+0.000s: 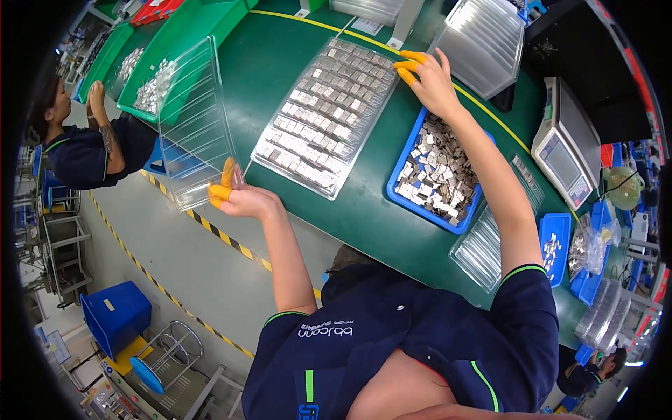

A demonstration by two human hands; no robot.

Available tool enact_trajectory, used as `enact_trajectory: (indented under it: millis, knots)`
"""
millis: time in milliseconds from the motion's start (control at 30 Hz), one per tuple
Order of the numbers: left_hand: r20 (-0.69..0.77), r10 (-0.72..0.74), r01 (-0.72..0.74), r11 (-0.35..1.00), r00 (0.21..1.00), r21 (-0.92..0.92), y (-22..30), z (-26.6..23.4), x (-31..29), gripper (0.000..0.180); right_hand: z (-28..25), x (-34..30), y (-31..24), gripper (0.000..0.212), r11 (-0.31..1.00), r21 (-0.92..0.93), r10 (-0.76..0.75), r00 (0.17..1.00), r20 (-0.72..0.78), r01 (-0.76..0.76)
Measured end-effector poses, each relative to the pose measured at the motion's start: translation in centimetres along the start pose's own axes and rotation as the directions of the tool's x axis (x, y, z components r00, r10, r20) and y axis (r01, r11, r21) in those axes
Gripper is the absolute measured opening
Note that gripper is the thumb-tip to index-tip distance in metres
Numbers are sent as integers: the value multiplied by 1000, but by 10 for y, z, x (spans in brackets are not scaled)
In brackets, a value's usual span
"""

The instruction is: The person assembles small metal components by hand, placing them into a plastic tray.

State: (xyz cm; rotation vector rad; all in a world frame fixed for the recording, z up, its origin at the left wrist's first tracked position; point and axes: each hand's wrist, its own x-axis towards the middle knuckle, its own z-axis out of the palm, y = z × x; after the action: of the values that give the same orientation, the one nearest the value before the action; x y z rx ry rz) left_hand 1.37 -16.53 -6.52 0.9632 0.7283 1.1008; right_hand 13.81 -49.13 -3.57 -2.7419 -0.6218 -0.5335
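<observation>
My left hand (pixel 241 199), with yellow finger cots, grips the lower end of a clear ribbed plastic tray (pixel 192 126). That tray is tilted up past the table's left edge, and nothing lies in its grooves. A second clear tray (pixel 334 187) lies on the green table, its rows filled with small silvery metal parts (pixel 322 105). At that tray's far right corner is my right hand (pixel 430 80), also in yellow finger cots, with its fingers stretched and apart. Whether the fingertips touch the rim, I cannot tell. Below my right forearm sits a blue bin (pixel 394 187) heaped with loose metal parts (pixel 437 168).
A stack of clear trays (pixel 483 45) stands at the far right, near a weighing scale (pixel 567 150). Another ribbed tray (pixel 483 259) lies under my right arm, beside a small blue bin (pixel 555 224). At left, a co-worker (pixel 91 154) sits by green bins (pixel 203 31).
</observation>
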Motion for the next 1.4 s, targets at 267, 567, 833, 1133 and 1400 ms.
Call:
enact_trajectory:
  millis: [267,567,833,1133,1400]
  knots:
    - [-2,46,-45,997,999,68,-5,0,1,30,14,0,-3,24,999,36,33,995,-96,-29]
    - [27,43,-45,996,999,80,-4,1,0,32,10,3,-2,22,1000,6,20,998,-59,-19]
    - [54,47,-52,994,997,96,5,6,-5,31,20,41,-13,35,959,282,1,1000,27,-9]
    - [47,54,-57,996,997,75,2,8,-8,29,44,57,-28,47,995,66,-89,982,167,79]
    - [53,41,-46,994,998,98,9,10,-9,29,42,57,-28,52,993,83,-102,977,188,88]
